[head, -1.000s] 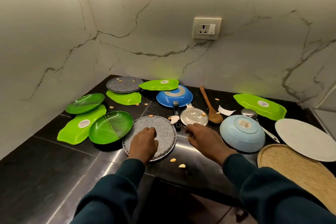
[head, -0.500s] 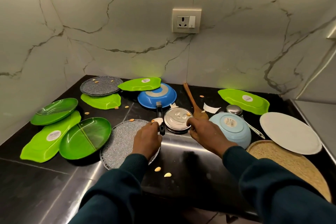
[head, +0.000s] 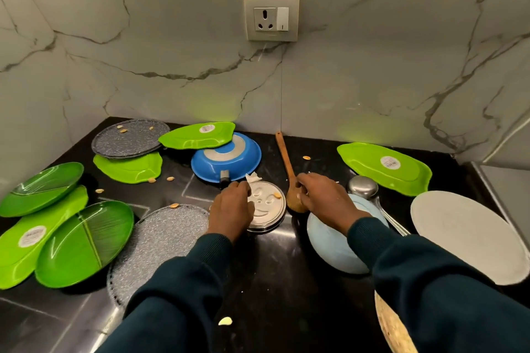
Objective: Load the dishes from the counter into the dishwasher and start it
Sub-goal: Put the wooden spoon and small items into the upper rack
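Both hands over scattered dishes on the black counter [head: 275,281].

The left hand [head: 232,209] lies across the steel smiley-face lid [head: 268,205], its fingers curled at the lid's far rim, seemingly a closed grip; the right hand [head: 325,199] grips the wooden spoon [head: 286,163] just beside the overturned pale blue bowl [head: 329,246].

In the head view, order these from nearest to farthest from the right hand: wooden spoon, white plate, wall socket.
From the right hand:
1. wooden spoon, at the fingertips, just to its left.
2. white plate, on the counter's right side.
3. wall socket, up on the back wall.
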